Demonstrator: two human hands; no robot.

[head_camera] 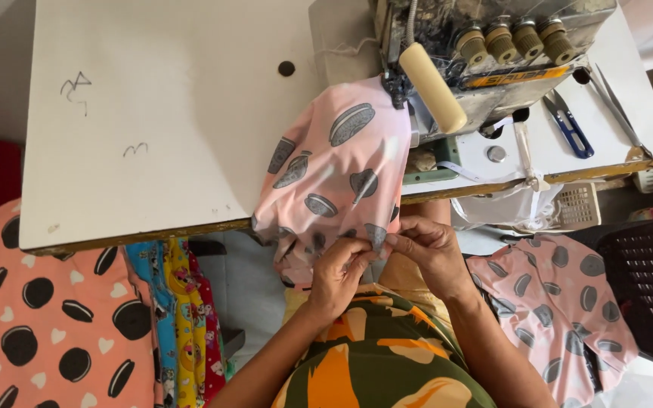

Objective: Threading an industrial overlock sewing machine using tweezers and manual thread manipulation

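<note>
A white sewing table (168, 113) filled the upper part of the head view, its top scuffed and marked with a few pen scribbles and a small dark hole, its front edge worn to bare wood. At its right end stood an overlock sewing machine (493, 60), grimy, with four tan thread knobs along the top and a cream cylindrical handle slanting out in front. A pink cookie-print fabric piece (334, 174) lay from under the machine's needle area, across the table edge and down toward the person's lap. Both hands met at its lower hem, just below the table edge: the left hand (339, 276) pinched the hem between thumb and fingertips, the other fingers curled in, and the right hand (432, 253) pinched the same hem just beside it, fingers pressed together, the two hands touching. Blue-handled thread snips (568, 125) and metal tweezers (617, 106) rested on the table to the right of the machine. Below the table, on the left, hung a stack of peach cookie-print fabric (39, 317) and a strip of bright cartoon-print fabric (179, 317); on the right lay more pink cookie-print pieces (561, 310), near a dark plastic basket (648, 287). The person wore a green and orange patterned garment (379, 355).
</note>
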